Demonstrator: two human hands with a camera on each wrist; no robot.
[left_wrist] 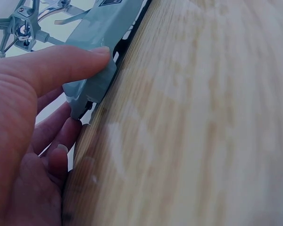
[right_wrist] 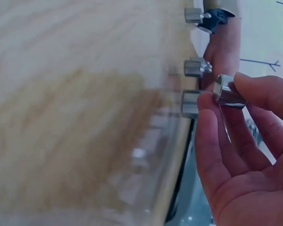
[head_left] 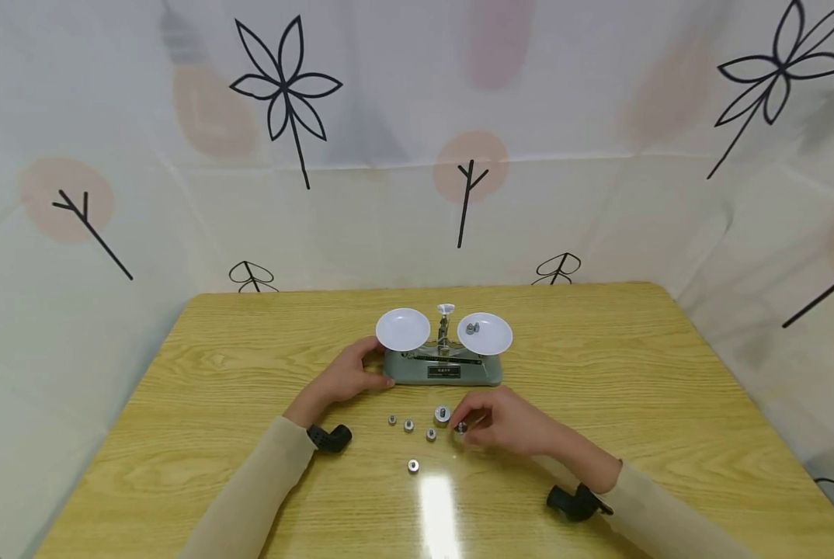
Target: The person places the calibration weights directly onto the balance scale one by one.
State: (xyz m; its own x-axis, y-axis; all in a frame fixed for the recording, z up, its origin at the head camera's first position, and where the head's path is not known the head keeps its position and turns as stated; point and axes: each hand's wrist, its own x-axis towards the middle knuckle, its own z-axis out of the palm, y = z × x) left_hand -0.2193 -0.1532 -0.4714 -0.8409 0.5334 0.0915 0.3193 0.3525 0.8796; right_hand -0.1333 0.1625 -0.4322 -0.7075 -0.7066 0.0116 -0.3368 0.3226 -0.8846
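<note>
A balance scale (head_left: pixel 443 365) with a grey-green base and two white pans stands on the table. My left hand (head_left: pixel 350 371) grips the left end of its base (left_wrist: pixel 96 40), thumb along the front and fingers round the end. Between thumb and fingertips, my right hand (head_left: pixel 508 423) pinches a cylindrical metal weight (right_wrist: pixel 230 92), tilted and raised off the table. Just left of these fingers stands a larger knobbed weight (head_left: pixel 442 417). Two small weights (head_left: pixel 472 328) sit in the right pan (head_left: pixel 494 339); the left pan (head_left: pixel 403 329) holds nothing.
Several small weights, including a nearer one (head_left: pixel 413 466), stand on the wooden table (head_left: pixel 249 341) in front of the scale. A patterned cloth (head_left: pixel 382 217) hangs behind the table. Black wrist cameras (head_left: pixel 574 503) are worn at both sleeves.
</note>
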